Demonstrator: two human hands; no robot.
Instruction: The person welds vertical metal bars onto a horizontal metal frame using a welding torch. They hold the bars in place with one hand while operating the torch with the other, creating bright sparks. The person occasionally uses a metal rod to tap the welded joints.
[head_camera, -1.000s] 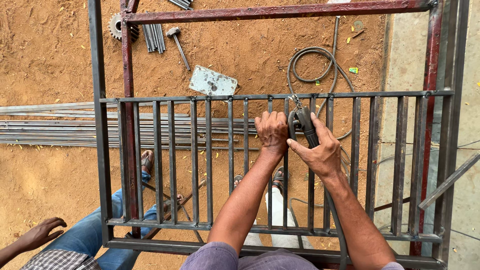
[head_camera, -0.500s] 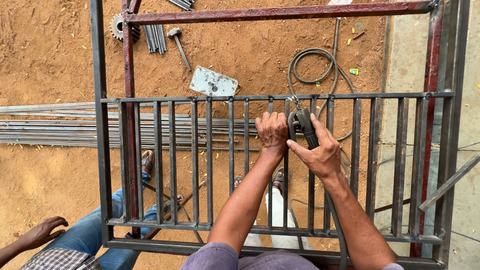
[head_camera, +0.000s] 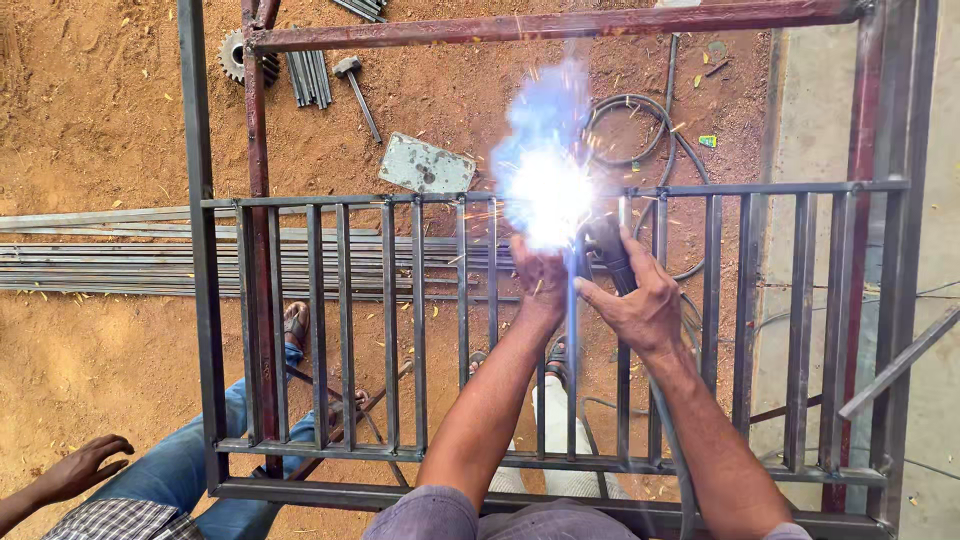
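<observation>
Both hands grip at the bright arc — right hand (head_camera: 640, 300) clenching the stiff, cable-heavy welding holder (head_camera: 612, 255), left hand (head_camera: 540, 275) closed on the rigid steel grille (head_camera: 420, 330).

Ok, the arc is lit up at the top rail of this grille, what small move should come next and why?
Probably hold the right hand and its welding holder steady on that spot a moment. The bright arc sits where an upright bar meets the top rail, sparks are scattering, and the left hand grips a bar just below the glare.
</observation>
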